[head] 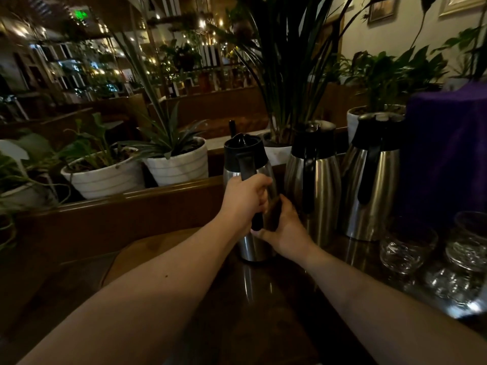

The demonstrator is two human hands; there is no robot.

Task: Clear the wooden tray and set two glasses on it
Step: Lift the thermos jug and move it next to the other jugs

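Note:
A steel jug [254,246] with a black lid and handle stands upright in the middle of the view. Its base rests on a dark round wooden tray [147,248]. My left hand [243,200] is wrapped around the black handle. Just below and to the right, my right hand [283,229] holds the jug's lower side by the foot of the handle. Several clear glasses stand at the right on the dark counter, the nearest glass [405,250] beside another glass [470,239]. Neither hand touches them.
Two more steel jugs [315,188] [374,180] stand behind and to the right, next to a purple cloth-covered object [445,154]. White plant pots [105,172] [179,162] line a wooden ledge at the left. The light is dim.

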